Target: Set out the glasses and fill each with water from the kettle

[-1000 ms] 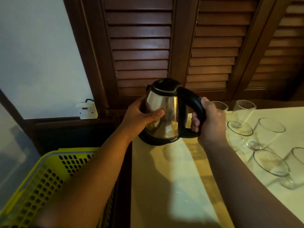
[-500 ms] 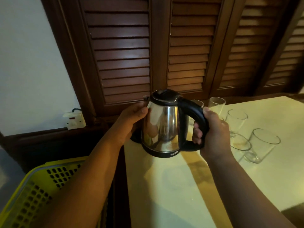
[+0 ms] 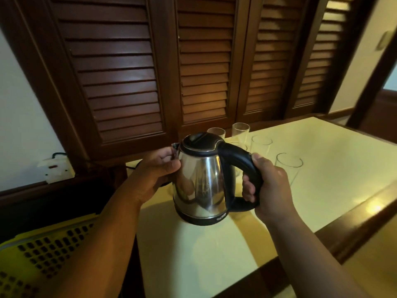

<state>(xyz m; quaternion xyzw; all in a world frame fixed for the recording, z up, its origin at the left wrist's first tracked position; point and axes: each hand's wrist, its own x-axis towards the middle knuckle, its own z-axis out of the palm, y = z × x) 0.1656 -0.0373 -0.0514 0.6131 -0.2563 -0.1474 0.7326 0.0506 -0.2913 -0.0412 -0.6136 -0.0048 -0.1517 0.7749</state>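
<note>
A steel kettle [image 3: 200, 179] with a black lid, base and handle is held upright just above the pale table [image 3: 335, 160]. My right hand [image 3: 269, 188] grips the black handle. My left hand [image 3: 155, 171] holds the kettle's left side near the spout, fingers curled against the steel. Several clear empty glasses stand upright behind and right of the kettle: one [image 3: 287, 168] beside my right hand, another [image 3: 261, 146] farther back, and two [image 3: 240, 133] near the shutters. One more glass is partly hidden behind the handle.
Dark wooden louvred shutters [image 3: 120, 82] rise right behind the table. A yellow perforated basket [image 3: 43, 257] sits low at the left. A white wall socket [image 3: 54, 168] with a black cable is on the left wall. The table's brown wooden edge [image 3: 354, 224] runs along the right front.
The kettle has come lower and closer over the table's left end, still in both hands. The view has swung, so the glasses now sit farther back.
</note>
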